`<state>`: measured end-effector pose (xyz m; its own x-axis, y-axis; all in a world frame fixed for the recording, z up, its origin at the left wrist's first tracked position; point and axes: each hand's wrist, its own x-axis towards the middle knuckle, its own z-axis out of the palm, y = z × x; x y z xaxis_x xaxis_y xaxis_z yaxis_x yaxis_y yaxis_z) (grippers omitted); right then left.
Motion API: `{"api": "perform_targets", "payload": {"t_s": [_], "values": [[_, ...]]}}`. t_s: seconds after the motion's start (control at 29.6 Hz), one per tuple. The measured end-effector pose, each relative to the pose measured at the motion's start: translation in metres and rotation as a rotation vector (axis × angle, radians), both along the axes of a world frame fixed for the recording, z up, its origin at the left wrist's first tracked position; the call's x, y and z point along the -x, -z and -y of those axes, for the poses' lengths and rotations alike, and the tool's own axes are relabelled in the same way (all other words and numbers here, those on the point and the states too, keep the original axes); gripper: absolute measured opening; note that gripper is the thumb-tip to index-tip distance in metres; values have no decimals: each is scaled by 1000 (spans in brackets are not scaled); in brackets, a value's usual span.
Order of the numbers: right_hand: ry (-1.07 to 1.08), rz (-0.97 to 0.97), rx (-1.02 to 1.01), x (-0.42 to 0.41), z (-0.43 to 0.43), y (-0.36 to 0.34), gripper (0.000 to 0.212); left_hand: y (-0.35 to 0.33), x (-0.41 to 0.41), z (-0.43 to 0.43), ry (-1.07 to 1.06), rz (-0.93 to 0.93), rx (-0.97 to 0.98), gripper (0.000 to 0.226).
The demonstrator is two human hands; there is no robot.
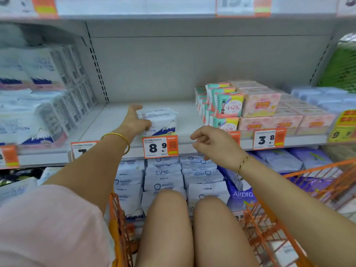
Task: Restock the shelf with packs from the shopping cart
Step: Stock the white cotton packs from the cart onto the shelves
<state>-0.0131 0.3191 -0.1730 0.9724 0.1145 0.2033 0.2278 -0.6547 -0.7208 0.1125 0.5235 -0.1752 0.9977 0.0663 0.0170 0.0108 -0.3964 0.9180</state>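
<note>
Packs (134,214) seem mostly left in your cart (269,220): one white pack (159,122) stands at the front edge of the largely bare shelf (107,122), left hand (134,120) fingers clamped on it, right hand (210,143) loosely curled, empty.

- I get one view: the head camera, worn by the person, looking forward and down.
- It faces the shelf (188,116) nearly square on and close, with the back panel filling 12 o'clock.
- The arms enter from 8 and 4 o'clock. Near centre, the left hand (134,120) grips the pack (163,120) at 10 and the right hand (212,145) is at 4.
- The knees (167,218) and cart (269,228) fill 6 o'clock, very near the lens.
- My wide lens bends and blurs the edges.
</note>
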Motion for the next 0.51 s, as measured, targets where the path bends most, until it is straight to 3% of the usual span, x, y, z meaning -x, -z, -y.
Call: {"api": "perform_targets", "payload": {"t_s": [0.13,0.4,0.51], "values": [[-6,-27,-9,1,2,-1,20,6,-1,-1,-17,-3,-116,47],[-20,-66,-2,8,6,-11,20,-2,4,7,47,-32,-225,48],[-11,-75,-3,15,14,-18,19,-6,8,13,-72,85,-283,55]]}}
